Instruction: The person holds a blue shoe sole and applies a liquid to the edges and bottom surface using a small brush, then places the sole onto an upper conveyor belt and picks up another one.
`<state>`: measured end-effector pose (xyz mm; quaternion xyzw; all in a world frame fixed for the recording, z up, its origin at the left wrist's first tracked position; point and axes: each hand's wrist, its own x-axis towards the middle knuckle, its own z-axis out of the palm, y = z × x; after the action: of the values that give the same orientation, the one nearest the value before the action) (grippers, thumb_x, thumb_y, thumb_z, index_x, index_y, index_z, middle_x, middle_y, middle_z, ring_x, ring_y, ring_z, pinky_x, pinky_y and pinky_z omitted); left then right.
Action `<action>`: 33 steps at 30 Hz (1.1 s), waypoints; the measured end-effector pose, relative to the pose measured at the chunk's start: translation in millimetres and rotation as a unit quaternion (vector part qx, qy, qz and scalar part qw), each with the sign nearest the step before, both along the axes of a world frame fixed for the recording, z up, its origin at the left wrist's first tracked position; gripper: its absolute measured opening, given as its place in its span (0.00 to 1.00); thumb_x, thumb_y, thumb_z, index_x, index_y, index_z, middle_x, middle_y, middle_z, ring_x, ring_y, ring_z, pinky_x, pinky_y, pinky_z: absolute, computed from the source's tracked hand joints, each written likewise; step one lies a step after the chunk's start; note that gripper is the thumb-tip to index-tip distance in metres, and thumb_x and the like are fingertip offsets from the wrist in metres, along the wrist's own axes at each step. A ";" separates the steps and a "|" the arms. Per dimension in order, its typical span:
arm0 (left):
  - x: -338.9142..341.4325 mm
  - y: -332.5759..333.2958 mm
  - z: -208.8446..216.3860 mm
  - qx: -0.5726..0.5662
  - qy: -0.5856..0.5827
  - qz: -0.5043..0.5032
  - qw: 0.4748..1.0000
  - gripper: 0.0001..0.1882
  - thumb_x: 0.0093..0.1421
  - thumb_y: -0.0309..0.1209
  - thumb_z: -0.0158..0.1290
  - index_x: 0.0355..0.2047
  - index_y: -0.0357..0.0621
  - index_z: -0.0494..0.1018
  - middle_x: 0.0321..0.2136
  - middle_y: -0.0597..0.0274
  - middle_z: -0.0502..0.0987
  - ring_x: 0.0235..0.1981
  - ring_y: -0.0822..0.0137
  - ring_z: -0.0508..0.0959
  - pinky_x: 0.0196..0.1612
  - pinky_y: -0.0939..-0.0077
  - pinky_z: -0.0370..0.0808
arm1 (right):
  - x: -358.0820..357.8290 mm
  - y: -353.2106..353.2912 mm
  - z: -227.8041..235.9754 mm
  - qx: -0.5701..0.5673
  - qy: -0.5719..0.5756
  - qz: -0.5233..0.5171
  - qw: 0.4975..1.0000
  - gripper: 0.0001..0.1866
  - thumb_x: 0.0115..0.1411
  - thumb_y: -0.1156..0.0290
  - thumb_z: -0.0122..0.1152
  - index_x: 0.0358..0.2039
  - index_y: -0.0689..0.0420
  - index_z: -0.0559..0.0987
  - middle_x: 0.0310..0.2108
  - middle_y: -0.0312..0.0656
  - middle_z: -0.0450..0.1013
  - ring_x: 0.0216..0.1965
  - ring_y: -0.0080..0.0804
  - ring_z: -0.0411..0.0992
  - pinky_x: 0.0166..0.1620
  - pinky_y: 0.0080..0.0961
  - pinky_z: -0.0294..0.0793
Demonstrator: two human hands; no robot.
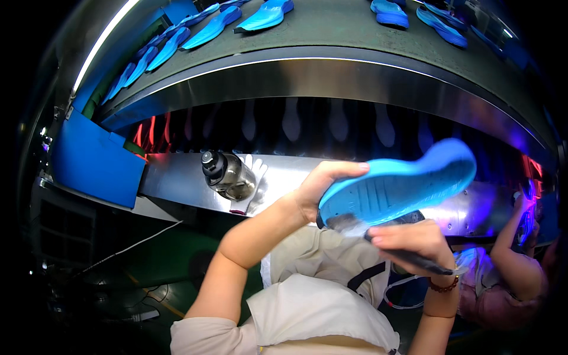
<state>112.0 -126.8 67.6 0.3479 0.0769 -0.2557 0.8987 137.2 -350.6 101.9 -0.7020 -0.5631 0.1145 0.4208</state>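
A bright blue shoe sole [402, 183] is held up at a tilt, its toe end pointing to the upper right. My left hand [316, 189] grips its near left end, thumb along the upper edge. In my right hand [414, 239] is a brush [417, 260] with a dark handle, the fingers closed round it. The blurred bristles of the brush are at the sole's lower left end; whether they touch the surface I cannot tell. A dark piece shows between the sole and my right hand, too hidden to make out.
Several blue soles [213, 29] lie on the dark green conveyor belt [331, 32]. A dark-capped clear bottle [231, 180] and a white glove [255, 177] rest on the metal ledge [177, 177]. A blue panel [94, 160] stands left. At far right a co-worker's arm [512, 248] reaches up.
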 end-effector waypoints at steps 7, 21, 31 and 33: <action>-4.0 -0.6 2.7 0.115 0.025 -0.126 0.985 0.38 0.50 0.54 0.52 0.53 0.37 0.63 0.48 0.42 0.66 0.46 0.53 0.70 0.43 0.64 0.70 | 11.2 -14.3 2.8 -0.016 0.046 0.029 0.998 0.12 0.48 0.79 0.60 0.35 0.55 0.78 0.38 0.42 0.76 0.33 0.35 0.77 0.33 0.23 0.76; -15.4 14.7 -16.2 0.157 0.014 -0.117 0.981 0.31 0.57 0.47 0.48 0.51 0.34 0.64 0.45 0.47 0.70 0.42 0.61 0.73 0.43 0.71 0.72 | 26.8 -39.6 1.9 -0.169 0.065 0.029 0.983 0.12 0.48 0.77 0.63 0.36 0.62 0.78 0.35 0.47 0.76 0.32 0.34 0.77 0.37 0.24 0.76; -20.4 1.6 -63.7 -0.084 0.056 -0.005 0.995 0.34 0.55 0.46 0.49 0.57 0.39 0.56 0.52 0.43 0.63 0.48 0.48 0.69 0.46 0.48 0.71 | 42.2 -33.4 -69.3 0.096 0.243 -0.360 0.896 0.08 0.55 0.76 0.56 0.35 0.63 0.78 0.25 0.38 0.75 0.14 0.14 0.64 0.17 0.10 0.62; -25.5 -0.3 -71.4 -0.078 0.050 0.000 0.996 0.34 0.55 0.46 0.49 0.57 0.39 0.56 0.52 0.43 0.63 0.48 0.49 0.70 0.46 0.50 0.71 | 53.5 -34.3 -79.7 0.125 0.196 -0.447 0.864 0.09 0.57 0.76 0.53 0.37 0.63 0.77 0.30 0.40 0.76 0.13 0.12 0.63 0.16 0.10 0.61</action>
<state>86.5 -127.1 -3.8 0.2635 0.1017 -0.2785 0.9180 190.7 -384.9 22.1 -0.7832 -0.1044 -0.0222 0.6125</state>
